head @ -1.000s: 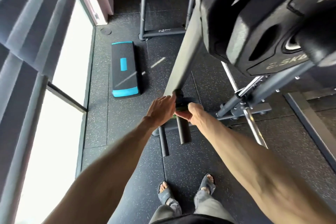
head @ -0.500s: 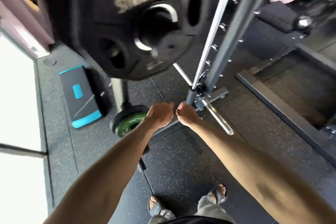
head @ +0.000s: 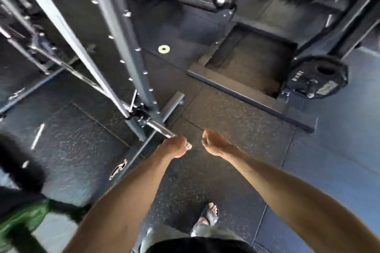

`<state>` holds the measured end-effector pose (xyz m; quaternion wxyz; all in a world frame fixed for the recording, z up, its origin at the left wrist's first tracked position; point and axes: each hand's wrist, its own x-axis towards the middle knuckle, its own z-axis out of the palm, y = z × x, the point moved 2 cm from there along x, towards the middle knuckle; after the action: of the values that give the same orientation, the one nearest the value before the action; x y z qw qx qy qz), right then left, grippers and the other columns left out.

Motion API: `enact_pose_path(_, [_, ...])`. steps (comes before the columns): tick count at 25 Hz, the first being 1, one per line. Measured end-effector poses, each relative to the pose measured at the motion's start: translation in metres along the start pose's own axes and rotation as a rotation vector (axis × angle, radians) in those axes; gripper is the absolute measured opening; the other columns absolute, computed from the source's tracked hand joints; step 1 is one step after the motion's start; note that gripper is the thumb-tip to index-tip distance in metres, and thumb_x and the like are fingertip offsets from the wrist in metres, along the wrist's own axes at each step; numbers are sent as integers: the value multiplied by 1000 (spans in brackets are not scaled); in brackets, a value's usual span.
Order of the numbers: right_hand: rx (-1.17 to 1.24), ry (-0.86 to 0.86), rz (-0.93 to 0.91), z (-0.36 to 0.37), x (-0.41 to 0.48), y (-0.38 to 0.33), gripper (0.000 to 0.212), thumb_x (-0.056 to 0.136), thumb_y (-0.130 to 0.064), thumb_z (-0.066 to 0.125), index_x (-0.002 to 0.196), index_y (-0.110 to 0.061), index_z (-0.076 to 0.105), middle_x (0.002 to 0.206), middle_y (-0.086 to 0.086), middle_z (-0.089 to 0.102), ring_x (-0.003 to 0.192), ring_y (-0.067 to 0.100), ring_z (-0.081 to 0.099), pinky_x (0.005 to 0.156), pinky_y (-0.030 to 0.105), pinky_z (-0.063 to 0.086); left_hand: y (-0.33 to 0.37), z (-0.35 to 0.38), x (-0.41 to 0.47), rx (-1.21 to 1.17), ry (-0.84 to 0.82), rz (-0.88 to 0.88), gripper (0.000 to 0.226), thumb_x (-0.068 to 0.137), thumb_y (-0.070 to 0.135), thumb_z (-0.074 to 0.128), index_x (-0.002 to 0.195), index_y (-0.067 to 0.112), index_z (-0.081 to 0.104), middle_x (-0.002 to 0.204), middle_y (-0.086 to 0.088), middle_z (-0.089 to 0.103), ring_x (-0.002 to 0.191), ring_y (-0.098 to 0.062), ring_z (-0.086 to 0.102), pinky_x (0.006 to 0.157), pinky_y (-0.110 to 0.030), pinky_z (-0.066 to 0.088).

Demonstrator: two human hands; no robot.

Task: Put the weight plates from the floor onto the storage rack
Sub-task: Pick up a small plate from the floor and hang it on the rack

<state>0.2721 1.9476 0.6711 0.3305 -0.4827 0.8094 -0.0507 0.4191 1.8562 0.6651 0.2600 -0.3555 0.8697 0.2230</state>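
left hand [head: 176, 148] was clenched over the tip of the chrome peg [head: 164, 130] on the grey rack post [head: 131, 68], right hand [head: 214, 143] loose and empty beside it, small yellow-green plate [head: 163, 49] flat on floor beyond, black plate [head: 317, 78] racked far right.

Both arms extended forward; left hand [head: 174, 148] loosely fisted, right hand [head: 214, 144] loosely open, empty.

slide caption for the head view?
Left hand on the rack's chrome peg, right hand open and empty.
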Motion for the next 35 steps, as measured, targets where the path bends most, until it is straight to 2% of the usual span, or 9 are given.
enact_pose_path(4, [46,-56,55,-44,35,70,21,102,-16,38,112,-6,53,102,14,65,86,26,63,72,40,52,65,-38,65,-5,8,65,27,101,19,40,114,5,60,120,-17,65,110,-33,61,86,-38,47])
enact_pose_path(7, [52,-74,65,-67,80,96,20,101,-15,39,106,-6,56,99,13,66,86,27,64,75,43,56,86,-69,116,-3,-17,69,30,102,17,37,117,3,58,123,-20,64,113,-34,61,90,-40,47])
enact_pose_path(14, [17,-151,53,-142,224,116,19,98,-11,40,83,-13,51,79,7,59,75,25,59,63,36,45,59,-137,259,-106,-119,-47,31,100,18,36,118,8,59,129,-15,60,116,-33,58,90,-38,44])
enact_pose_path(18, [-12,-227,46,-200,306,109,20,101,-11,43,102,-1,60,99,14,65,81,23,58,65,35,44,43,-191,323,-153,-162,-108,30,98,19,36,115,9,59,128,-16,61,114,-35,59,90,-40,46])
enact_pose_path(22, [1,-213,-27,-242,394,91,24,99,-11,40,76,-13,47,70,5,49,62,18,47,56,32,38,27,-250,383,-183,-132,-148,32,99,18,38,117,6,61,128,-18,62,116,-36,59,90,-40,48])
enact_pose_path(24, [-3,-241,-60,-255,437,84,25,99,-17,39,74,-16,40,71,5,44,66,21,46,63,37,40,19,-277,412,-199,-114,-168,32,99,16,38,117,3,61,126,-19,63,115,-36,60,88,-39,48])
enact_pose_path(28, [-41,-326,-121,-291,531,80,19,101,-24,38,90,-12,49,94,15,59,86,32,56,75,39,45,-2,-325,482,-222,-111,-264,35,100,18,37,122,6,61,130,-19,61,119,-36,58,95,-41,47])
enact_pose_path(32, [-107,-368,-201,-340,632,73,27,98,-22,39,72,-16,38,78,12,55,87,36,57,70,35,39,-22,-401,547,-317,-85,-370,35,98,14,36,122,7,61,128,-17,62,116,-36,59,95,-42,49])
enact_pose_path(35, [-146,-380,-253,-391,698,55,19,99,-23,39,98,-10,53,108,20,65,105,37,61,77,37,46,-35,-463,596,-408,-14,-421,34,100,16,35,121,8,61,127,-15,63,115,-34,60,96,-42,49])
